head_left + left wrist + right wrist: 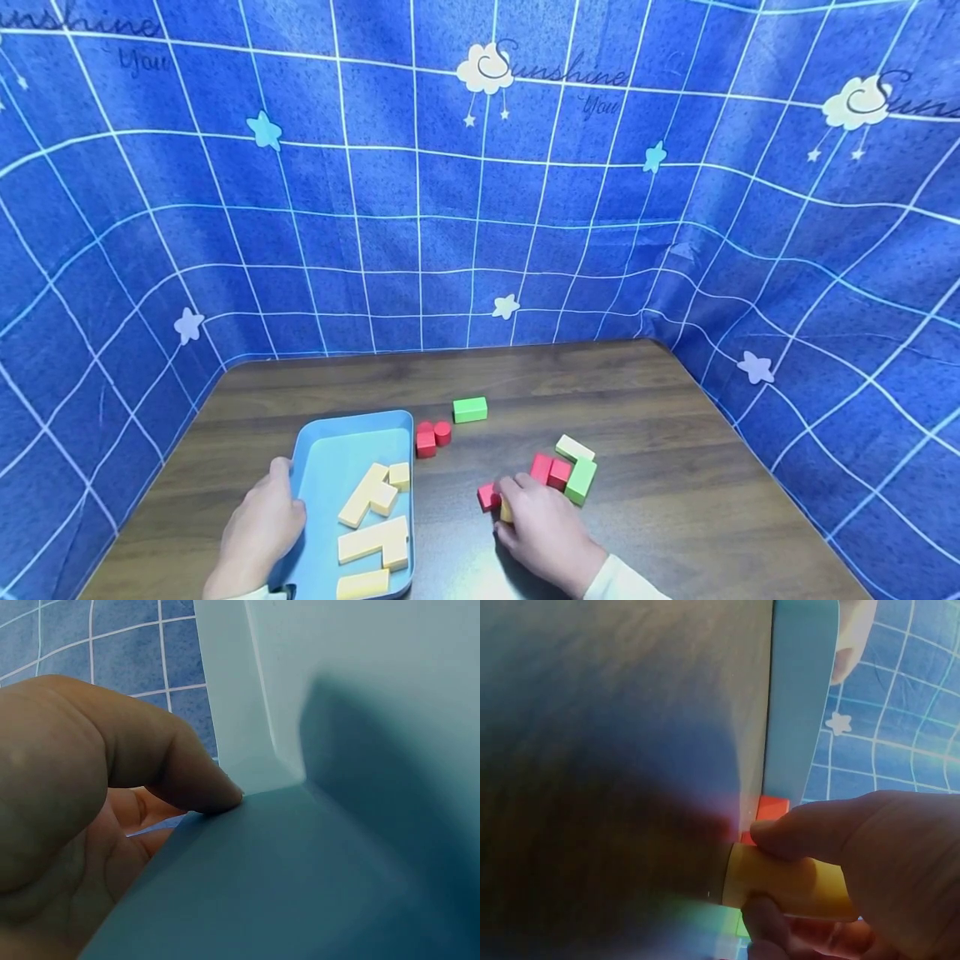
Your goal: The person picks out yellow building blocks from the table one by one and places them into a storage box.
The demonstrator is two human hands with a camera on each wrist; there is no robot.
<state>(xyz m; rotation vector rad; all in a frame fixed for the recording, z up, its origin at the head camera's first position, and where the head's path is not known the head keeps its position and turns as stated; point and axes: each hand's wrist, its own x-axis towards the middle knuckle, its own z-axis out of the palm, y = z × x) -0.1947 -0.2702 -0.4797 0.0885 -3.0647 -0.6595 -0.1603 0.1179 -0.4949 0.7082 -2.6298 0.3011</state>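
Observation:
My left hand (258,521) grips the left wall of a blue tray (300,467). In the left wrist view the thumb (202,772) lies over the rim, with other fingers on the outer side. Inside the tray lie several pale yellow wooden blocks (363,495). My right hand (546,525) pinches a yellow block (780,881) between thumb and fingers, low over the table. In the head view the hand covers most of that block. Just left of its fingertips is a red block (487,497), partly hidden.
Beyond my right hand sit red blocks (558,474), a green block (581,481) and a pale block (575,448). Small red blocks (426,443) stand beside the tray's right wall, near another green block (470,410). A blue patterned curtain (450,208) borders the wooden table (660,517).

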